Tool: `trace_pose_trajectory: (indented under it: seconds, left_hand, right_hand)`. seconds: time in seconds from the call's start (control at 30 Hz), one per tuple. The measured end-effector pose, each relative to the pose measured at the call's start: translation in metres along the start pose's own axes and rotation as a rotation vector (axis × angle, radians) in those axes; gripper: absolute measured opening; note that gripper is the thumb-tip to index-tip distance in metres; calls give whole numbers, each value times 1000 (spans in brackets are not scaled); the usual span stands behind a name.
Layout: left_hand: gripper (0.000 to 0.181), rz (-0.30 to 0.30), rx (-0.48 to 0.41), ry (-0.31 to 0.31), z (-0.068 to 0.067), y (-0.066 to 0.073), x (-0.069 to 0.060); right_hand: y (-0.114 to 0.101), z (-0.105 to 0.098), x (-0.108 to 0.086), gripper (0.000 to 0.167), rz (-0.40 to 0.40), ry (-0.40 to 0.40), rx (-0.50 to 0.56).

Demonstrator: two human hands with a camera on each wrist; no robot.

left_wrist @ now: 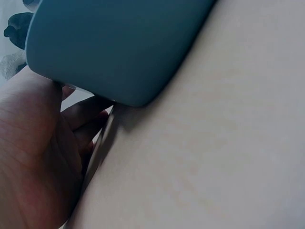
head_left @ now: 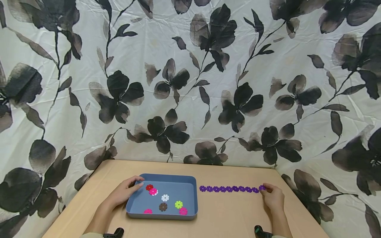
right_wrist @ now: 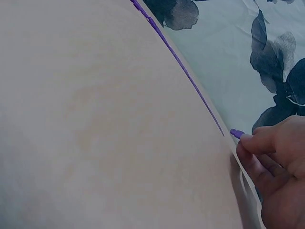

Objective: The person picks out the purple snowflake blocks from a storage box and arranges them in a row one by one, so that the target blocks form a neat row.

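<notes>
My left hand (head_left: 123, 191) is at the left side of a blue-grey rectangular tray (head_left: 162, 177), its thumb and fingers holding the rim. In the left wrist view, fingers (left_wrist: 86, 114) curl beside the tray's corner (left_wrist: 119, 57), partly hidden by it. My right hand (head_left: 273, 197) pinches a purple flower-shaped disc (right_wrist: 236, 133) between thumb and fingertips. That disc is at the right end of a straight row of purple flower discs (head_left: 229, 189) on the table. In the right wrist view, a small gap shows between it and the row (right_wrist: 190, 78).
Inside the tray lie several loose flower discs, among them a red one (head_left: 149, 187), a white one (head_left: 165, 197), a brown one (head_left: 163, 207), a lime one (head_left: 178, 204) and pink ones (head_left: 183, 211). Behind the wooden table (head_left: 226, 218) hangs a flower-printed cloth (head_left: 208, 109).
</notes>
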State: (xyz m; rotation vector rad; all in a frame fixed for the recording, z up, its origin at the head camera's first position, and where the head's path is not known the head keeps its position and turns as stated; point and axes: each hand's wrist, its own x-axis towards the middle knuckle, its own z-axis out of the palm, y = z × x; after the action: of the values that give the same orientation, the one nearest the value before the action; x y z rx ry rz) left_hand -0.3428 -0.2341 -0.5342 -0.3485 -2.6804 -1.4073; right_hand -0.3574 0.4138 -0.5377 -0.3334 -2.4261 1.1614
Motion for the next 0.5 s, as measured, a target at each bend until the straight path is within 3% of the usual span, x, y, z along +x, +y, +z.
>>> trace_pose_trajectory:
  seconds: [0.5]
  left_hand:
    - [36, -11, 1, 0, 0, 2, -1]
  right_hand:
    - [3, 2, 0, 29, -39, 13, -50]
